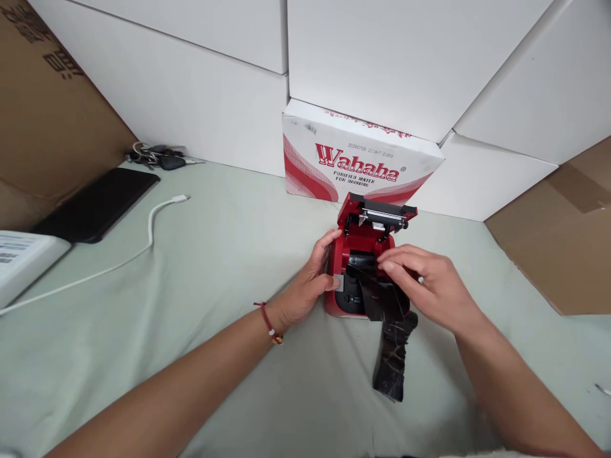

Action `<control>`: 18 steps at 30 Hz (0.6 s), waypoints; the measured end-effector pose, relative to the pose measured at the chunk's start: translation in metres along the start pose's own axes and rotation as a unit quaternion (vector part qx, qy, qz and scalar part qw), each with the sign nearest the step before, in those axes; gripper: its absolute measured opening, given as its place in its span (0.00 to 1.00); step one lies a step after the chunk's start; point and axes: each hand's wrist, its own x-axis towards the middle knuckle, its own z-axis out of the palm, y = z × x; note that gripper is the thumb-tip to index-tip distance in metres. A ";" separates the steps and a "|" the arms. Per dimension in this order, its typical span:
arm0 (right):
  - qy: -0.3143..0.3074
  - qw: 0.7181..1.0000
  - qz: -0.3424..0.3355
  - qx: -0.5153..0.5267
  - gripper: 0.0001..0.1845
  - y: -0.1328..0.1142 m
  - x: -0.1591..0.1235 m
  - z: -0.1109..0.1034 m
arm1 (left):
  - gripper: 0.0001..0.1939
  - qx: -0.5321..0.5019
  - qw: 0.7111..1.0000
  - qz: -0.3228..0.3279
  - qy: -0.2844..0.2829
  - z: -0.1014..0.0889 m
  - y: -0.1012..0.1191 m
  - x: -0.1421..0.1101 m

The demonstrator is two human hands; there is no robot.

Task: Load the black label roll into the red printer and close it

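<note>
A small red machine (363, 242) that looks like a label printer stands on the cloth with its lid (379, 213) raised. My left hand (305, 289) grips its left side, the fingers along the outer wall and the thumb by a grey tab (338, 283) on the rim. Inside lies a dark, shiny roll (361, 259). From there a black ribbon (382, 299) runs over the front edge, and its crumpled tail (394, 362) rests on the cloth. The fingertips of my right hand (429, 280) are pinched at the roll's right end, closed on the black ribbon.
Behind the machine stands a white and red Wahaha water box (358, 159) against white panels. Keys (160, 156), a black phone-like slab (100, 203), a white cable (151, 229) and a white device (28, 261) lie at left. Cardboard (558, 235) flanks the right side.
</note>
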 end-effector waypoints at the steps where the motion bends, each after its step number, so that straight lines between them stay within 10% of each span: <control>1: -0.047 0.998 0.028 -0.039 0.12 -0.001 0.012 -0.002 | 0.46 0.001 1.000 0.002 -0.006 0.000 0.000 0.000; 9: -0.307 0.880 0.109 -0.344 0.14 -0.025 0.072 0.016 | 0.46 -0.010 1.000 -0.004 -0.003 0.001 -0.003 0.000; 18: -0.228 0.925 0.099 -0.288 0.17 -0.037 0.041 -0.010 | 0.45 -0.028 0.999 -0.015 0.000 0.003 0.002 -0.001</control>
